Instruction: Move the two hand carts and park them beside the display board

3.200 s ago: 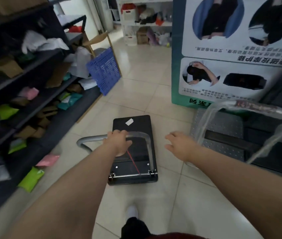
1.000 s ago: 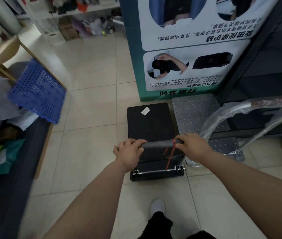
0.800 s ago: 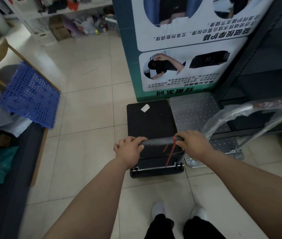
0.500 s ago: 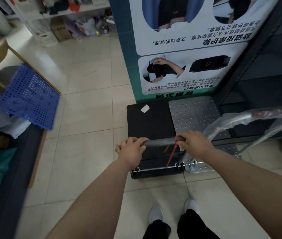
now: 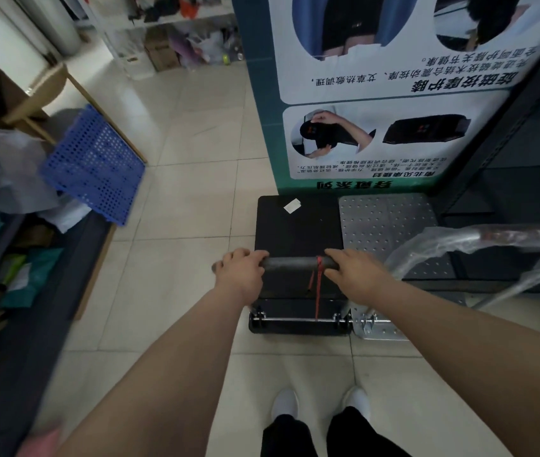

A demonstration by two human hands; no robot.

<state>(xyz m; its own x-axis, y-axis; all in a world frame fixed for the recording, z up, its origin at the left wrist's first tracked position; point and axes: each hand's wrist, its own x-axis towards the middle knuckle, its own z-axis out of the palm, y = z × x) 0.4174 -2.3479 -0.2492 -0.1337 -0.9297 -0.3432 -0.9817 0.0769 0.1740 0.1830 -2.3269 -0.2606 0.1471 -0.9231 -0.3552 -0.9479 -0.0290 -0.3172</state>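
A black hand cart stands on the tiled floor with its front edge against the base of the display board. My left hand and my right hand both grip its padded handle bar, from which a red string hangs. Right beside it sits a silver hand cart with a studded deck, its front also at the board. The silver cart's handle is wrapped in clear plastic and nobody holds it.
Dark shelving full of packets and boxes lines the left. A blue perforated crate leans there. A dark rack stands right of the board. White shelves with clutter are at the far end. My feet stand behind the black cart.
The black cart has rolled forward from the open floor to the board and next to the silver cart. My right hand has joined my left on its handle.
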